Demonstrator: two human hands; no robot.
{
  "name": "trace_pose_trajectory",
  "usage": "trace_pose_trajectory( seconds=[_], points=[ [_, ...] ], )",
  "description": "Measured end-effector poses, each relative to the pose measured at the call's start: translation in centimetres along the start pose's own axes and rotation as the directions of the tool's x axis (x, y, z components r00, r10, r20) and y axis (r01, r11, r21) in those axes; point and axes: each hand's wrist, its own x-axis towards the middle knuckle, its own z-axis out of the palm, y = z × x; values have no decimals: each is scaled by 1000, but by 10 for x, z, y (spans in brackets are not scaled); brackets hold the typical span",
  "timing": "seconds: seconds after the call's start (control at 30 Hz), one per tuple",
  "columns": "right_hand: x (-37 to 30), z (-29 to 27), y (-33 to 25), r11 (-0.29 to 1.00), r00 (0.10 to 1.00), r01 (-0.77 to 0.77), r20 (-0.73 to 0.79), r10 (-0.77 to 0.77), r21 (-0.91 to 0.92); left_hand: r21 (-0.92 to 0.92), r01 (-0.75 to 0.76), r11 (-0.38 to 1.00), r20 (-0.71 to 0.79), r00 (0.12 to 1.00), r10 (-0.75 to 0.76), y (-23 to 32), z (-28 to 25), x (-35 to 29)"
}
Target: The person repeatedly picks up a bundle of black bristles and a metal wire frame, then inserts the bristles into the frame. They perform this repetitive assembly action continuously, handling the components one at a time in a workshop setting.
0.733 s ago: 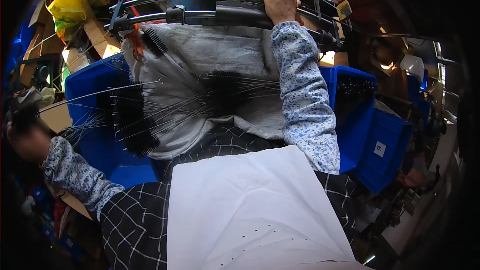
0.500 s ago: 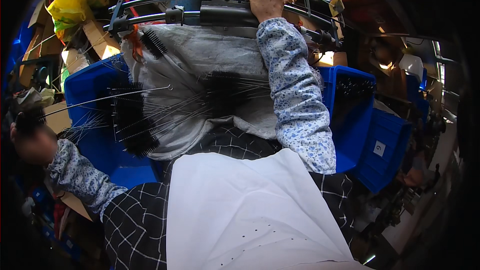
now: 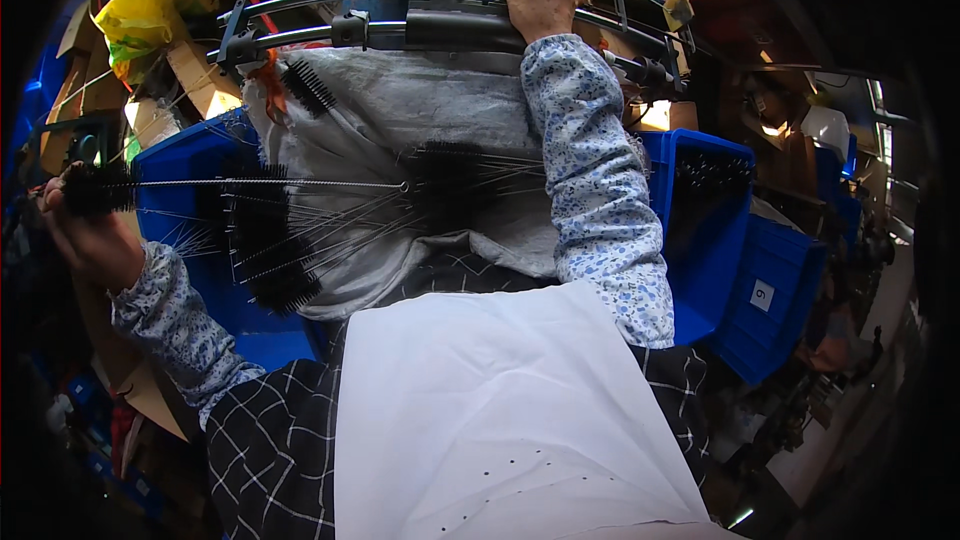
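At the far left, my left hand point(image 3: 98, 248) is closed on the bristle end of a wire-handled tube brush point(image 3: 105, 188). Its thin twisted wire points right, ending in a small loop above the grey-white cloth point(image 3: 400, 90) over my lap. My right hand point(image 3: 541, 0) reaches to the top, fingers bent over part of the metal rail machine point(image 3: 460, 28); what they grip is hidden. White wraps show on its fingertips. Two piles of black-bristled brushes, one at left point(image 3: 262, 250) and one in the middle point(image 3: 450, 185), lie with their wires crossing.
A blue bin point(image 3: 170, 155) stands at left, partly under the brushes. On the right are a blue bin point(image 3: 715, 230) with black brushes and another blue crate point(image 3: 785, 270). Yellow bags point(image 3: 145, 20) and cardboard lie beyond. A small black brush point(image 3: 308, 88) hangs near the rail.
My left hand has risen and turned, bringing the brush up from a slant to nearly level, its loop farther right. My right hand has shifted slightly right on the machine.
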Motion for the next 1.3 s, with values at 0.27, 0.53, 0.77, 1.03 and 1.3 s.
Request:
trace_pose_trajectory(
  seconds=[0.27,0.53,0.77,1.03,1.3],
  points=[
    [27,-14,94,997,978,28,203,-43,72,230,-315,921,172,945,280,-1,0,9],
    [46,-46,128,985,930,165,342,-137,-54,-710,605,360,496,793,-354,79,55,9],
    [-40,-142,44,878,596,58,688,-413,476,-631,773,66,766,634,-105,135,78,1],
    [-77,-52,-32,578,837,-101,383,-390,810,-531,691,490,838,513,185,159,102,-27],
    [1,-5,37,966,982,178,-21,-185,-190,-226,-207,952,856,424,295,76,121,-38]
  ],
)
